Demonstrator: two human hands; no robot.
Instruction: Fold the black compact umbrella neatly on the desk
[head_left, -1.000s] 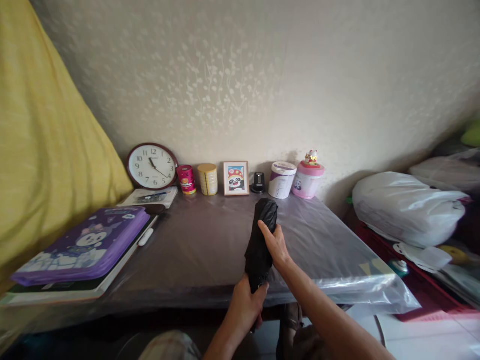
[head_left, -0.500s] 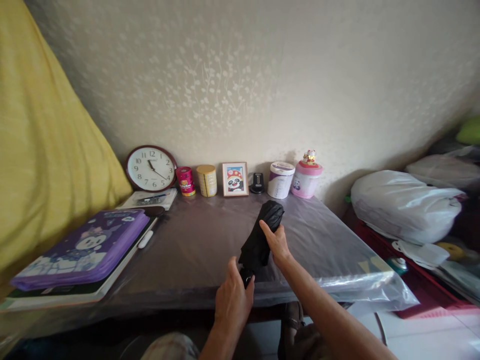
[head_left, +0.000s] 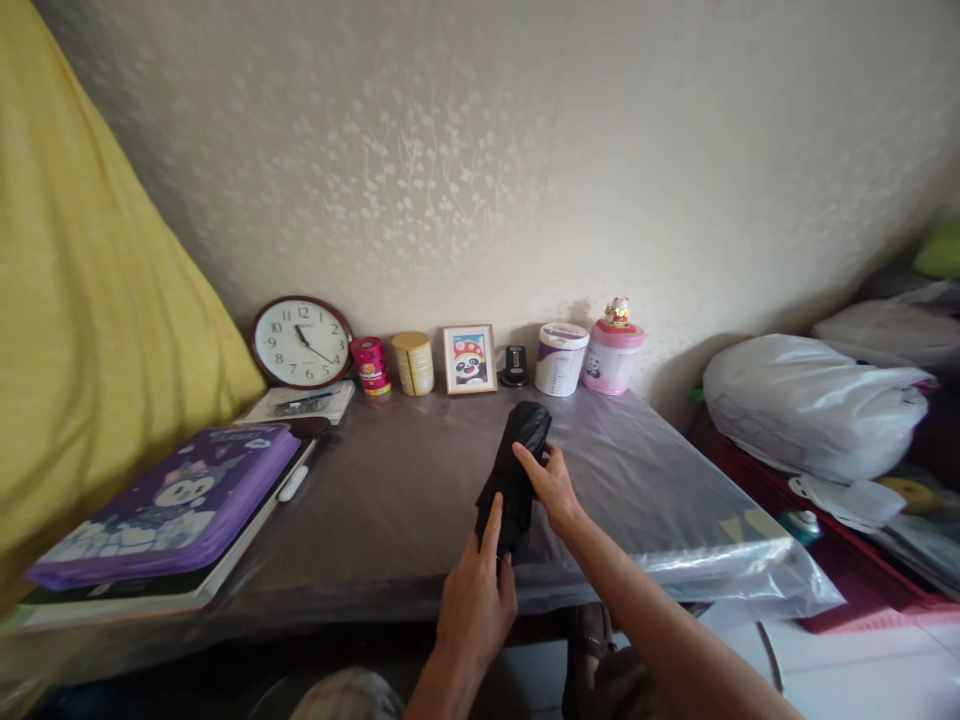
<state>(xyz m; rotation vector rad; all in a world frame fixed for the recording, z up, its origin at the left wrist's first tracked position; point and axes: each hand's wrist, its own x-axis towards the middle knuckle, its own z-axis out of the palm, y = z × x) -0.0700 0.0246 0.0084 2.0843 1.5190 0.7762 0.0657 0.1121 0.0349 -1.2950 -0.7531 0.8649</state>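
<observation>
A folded black umbrella (head_left: 501, 478) is held at a slant over the front part of the table, its far end pointing away from me. My right hand (head_left: 553, 486) wraps round its upper half from the right, thumb lying across the cloth. At the near end, my left hand (head_left: 478, 585) grips the lower part, with one finger stretched up along the fabric. The umbrella's handle is mostly hidden behind the left hand's fingers.
The plastic-covered table (head_left: 390, 500) holds a purple case (head_left: 172, 505) on books at left. Along the wall stand a clock (head_left: 301, 342), a pink can (head_left: 370, 366), a yellow tin (head_left: 413, 363), a picture frame (head_left: 470, 360) and tubs (head_left: 561, 360). A white bag (head_left: 814, 405) lies right.
My left hand has shifted up from the handle, a finger now extended along the cloth. The umbrella and right hand have moved slightly left.
</observation>
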